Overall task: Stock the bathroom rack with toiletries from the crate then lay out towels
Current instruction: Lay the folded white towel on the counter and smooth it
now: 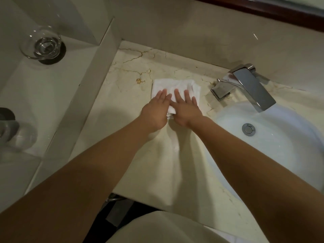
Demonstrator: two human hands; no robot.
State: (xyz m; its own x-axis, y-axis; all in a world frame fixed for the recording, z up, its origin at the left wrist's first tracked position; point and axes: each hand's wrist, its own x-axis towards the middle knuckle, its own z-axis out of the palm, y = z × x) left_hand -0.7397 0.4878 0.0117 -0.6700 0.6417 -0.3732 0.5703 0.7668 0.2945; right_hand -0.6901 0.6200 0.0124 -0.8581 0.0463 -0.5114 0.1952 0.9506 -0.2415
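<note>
1. Hands flat on linen: the left hand (155, 111) and right hand (185, 109) lie side by side, fingers straight and slightly spread. Both palms press down on a folded white towel (175, 85), and neither hand curls round it.
2. Towel lies on the veined marble counter (133, 71), toward the back wall. Its near edge is hidden under the palms, and a rumpled corner shows between the wrists.
3. Bare forearms reach in from the bottom edge and cover much of the counter's front.
4. Chrome tap (249, 85) stands near the towel's right side, its spout angled over a white sink (280, 155) with a metal drain (248, 129).
5. White shelf (26, 95), left of the counter beyond a raised divider, carries a clear glass (41, 44) standing on a dark coaster (60, 56). A grey object at the left edge is too blurred to tell.
6. Dark wooden frame (263, 7) crosses the top right corner.
</note>
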